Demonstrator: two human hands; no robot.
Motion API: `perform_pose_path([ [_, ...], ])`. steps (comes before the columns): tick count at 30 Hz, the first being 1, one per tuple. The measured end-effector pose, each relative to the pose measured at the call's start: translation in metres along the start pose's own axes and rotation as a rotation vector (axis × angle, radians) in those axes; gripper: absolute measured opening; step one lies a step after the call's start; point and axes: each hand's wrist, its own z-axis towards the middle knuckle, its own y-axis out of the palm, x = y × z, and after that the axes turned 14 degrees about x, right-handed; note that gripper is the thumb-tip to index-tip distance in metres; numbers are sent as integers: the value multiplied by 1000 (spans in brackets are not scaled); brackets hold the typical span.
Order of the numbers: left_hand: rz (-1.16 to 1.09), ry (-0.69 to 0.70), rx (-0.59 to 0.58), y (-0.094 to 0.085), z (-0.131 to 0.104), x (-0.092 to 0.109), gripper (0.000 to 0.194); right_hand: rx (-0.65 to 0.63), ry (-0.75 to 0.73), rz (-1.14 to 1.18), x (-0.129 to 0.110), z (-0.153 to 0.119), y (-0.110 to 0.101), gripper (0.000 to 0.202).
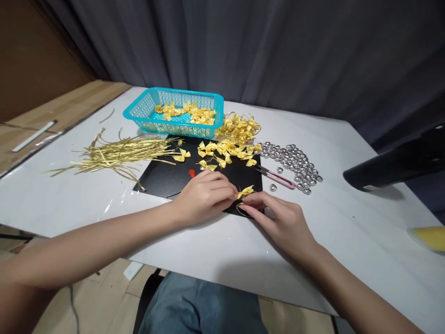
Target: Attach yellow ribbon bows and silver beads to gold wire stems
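Over the front edge of a black mat [160, 174], both hands meet at a small yellow ribbon bow [246, 191]. My left hand [208, 192] is closed, its fingertips pinching the bow's left side. Thumb and fingers of my right hand [278, 215] pinch a thin gold cord [239, 209], which curves in a loop just below the bow. Exactly how cord and bow join is hidden by the fingertips. More yellow bows [231, 149] lie loose on the mat beyond my hands. A small red piece [191, 173] is near my left knuckles.
A turquoise basket [174, 131] with bows stands at the back. Gold cords [121, 153] spread at left; looped bows [239, 127] are piled beside the basket. Pink-handled thread snips [278, 178] and silver beads [295, 160] lie right. A black cylindrical object [389, 162] is far right.
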Motion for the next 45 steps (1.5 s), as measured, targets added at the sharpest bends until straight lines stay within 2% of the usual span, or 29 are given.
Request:
perform_pose_path([
  [7,-206,39,58,4,-2,-4,14,-8,-98,9,2,0,-3,6],
  [9,-247,-8,45,4,-1,-4,13,55,-106,2,0,2,-5,9],
  [12,-287,-124,23,3,-1,-4,10,230,-59,-31,-1,6,-8,4],
  [13,-289,-152,22,2,-1,-4,9,256,-36,-39,0,7,-9,4],
  [15,-279,-163,23,3,-1,-5,10,227,-23,-42,3,10,-9,10],
  [18,-229,-72,39,4,-1,-10,13,121,-92,-31,10,10,-6,11],
  [25,-48,265,70,2,1,-15,19,62,-318,-61,17,6,-5,16],
  [28,1,365,4,-2,3,-14,21,28,-378,-67,17,6,-7,17],
  [32,26,445,-148,-5,4,-14,26,-102,-410,-59,18,7,-6,16],
  [34,25,442,-148,-5,4,-13,26,-129,-354,-12,17,7,-6,17],
  [36,6,405,-52,-5,4,-13,24,-96,-216,59,15,8,-5,14],
  [39,-73,335,114,-2,4,-11,17,13,149,204,10,11,-3,9],
  [41,-141,277,156,0,4,-8,14,59,398,322,8,12,-1,13],
  [43,-219,200,168,1,3,-5,13,53,560,422,7,14,1,20],
  [45,-301,115,169,2,3,-3,12,27,649,481,8,15,3,24],
])
